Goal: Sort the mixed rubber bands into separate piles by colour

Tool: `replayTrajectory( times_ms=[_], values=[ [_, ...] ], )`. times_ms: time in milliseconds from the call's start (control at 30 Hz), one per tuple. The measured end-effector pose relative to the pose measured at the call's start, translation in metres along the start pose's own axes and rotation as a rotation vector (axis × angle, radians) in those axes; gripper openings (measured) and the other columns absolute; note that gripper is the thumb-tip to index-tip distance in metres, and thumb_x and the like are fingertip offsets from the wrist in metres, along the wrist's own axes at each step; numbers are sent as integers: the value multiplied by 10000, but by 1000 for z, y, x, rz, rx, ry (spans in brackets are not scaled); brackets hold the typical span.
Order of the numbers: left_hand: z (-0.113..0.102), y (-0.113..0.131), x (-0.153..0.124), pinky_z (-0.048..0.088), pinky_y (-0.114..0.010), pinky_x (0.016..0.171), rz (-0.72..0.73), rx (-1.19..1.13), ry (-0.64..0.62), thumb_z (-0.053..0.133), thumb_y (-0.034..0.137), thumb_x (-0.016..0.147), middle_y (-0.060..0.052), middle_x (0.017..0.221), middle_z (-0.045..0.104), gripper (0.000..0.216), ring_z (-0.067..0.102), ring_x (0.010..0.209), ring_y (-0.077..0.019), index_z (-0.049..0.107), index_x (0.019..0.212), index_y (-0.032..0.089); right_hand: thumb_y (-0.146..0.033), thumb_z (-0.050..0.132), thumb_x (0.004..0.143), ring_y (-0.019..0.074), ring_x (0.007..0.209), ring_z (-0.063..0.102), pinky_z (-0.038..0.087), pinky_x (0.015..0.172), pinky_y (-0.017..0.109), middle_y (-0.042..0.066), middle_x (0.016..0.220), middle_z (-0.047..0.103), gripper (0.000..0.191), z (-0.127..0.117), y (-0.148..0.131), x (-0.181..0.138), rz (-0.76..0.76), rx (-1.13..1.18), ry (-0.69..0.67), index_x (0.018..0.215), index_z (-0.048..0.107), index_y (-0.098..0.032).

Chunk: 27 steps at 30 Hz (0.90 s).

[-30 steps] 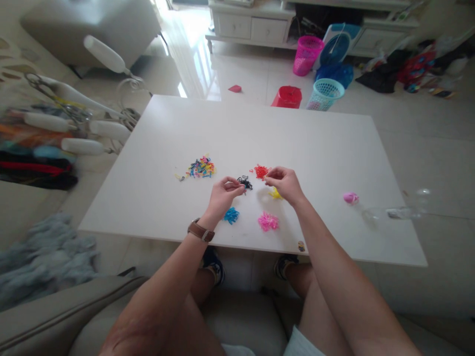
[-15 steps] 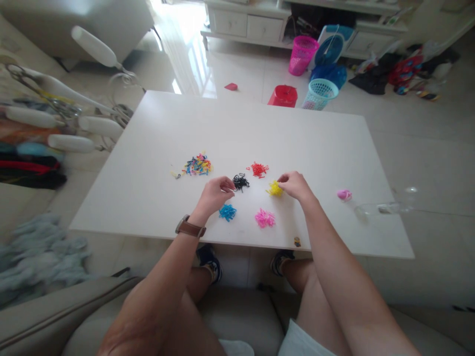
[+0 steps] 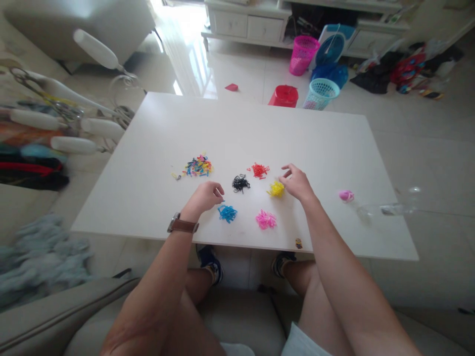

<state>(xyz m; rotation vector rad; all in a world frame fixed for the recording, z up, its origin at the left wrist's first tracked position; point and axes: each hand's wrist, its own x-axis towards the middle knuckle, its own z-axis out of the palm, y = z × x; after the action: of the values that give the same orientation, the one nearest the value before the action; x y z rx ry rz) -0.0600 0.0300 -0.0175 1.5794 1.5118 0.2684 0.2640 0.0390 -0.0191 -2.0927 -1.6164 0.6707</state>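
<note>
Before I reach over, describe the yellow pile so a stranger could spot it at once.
On the white table, find the right hand. The pile of small yellow bands lies right by it, lower in view than the red pile. Yellow throughout sets it apart; the multicoloured pile only has some yellow mixed in.

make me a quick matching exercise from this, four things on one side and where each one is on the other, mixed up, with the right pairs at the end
Things:
1. left hand
2. right hand
3. mixed-colour pile
4. red container

Places:
A. nearest the yellow pile
B. beyond the far edge of the table
C. nearest the blue pile
D. leftmost of the piles

Pairs: 1-C, 2-A, 3-D, 4-B
</note>
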Motion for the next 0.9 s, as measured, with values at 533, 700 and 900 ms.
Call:
replayTrajectory(
  times_ms=[533, 700, 900],
  values=[
    [-6, -3, 9, 500, -285, 629, -174, 120, 44, 628, 317, 799, -48, 794, 747, 135, 685, 550, -175, 709, 815, 211, -280, 647, 775, 168, 709, 615, 460, 723, 301, 39, 946, 732, 359, -1, -1, -3, -28, 19, -28, 1129, 671, -230],
    [-8, -20, 24, 503, -392, 949, -119, 306, 414, 624, 304, 818, -145, 1156, 691, 347, 661, 1084, -294, 687, 1134, 175, -292, 643, 777, 163, 708, 613, 455, 716, 297, 35, 951, 728, 346, 1, -2, -1, -32, 35, -32, 1118, 669, -236],
    [2, -31, 42, 329, -497, 1175, -23, 312, 472, 595, 270, 840, -161, 1413, 562, 447, 463, 1357, -341, 669, 1266, 154, -297, 644, 783, 158, 715, 616, 452, 715, 293, 27, 947, 719, 328, -3, -4, -3, -24, 64, -26, 1105, 668, -239]
  ],
)
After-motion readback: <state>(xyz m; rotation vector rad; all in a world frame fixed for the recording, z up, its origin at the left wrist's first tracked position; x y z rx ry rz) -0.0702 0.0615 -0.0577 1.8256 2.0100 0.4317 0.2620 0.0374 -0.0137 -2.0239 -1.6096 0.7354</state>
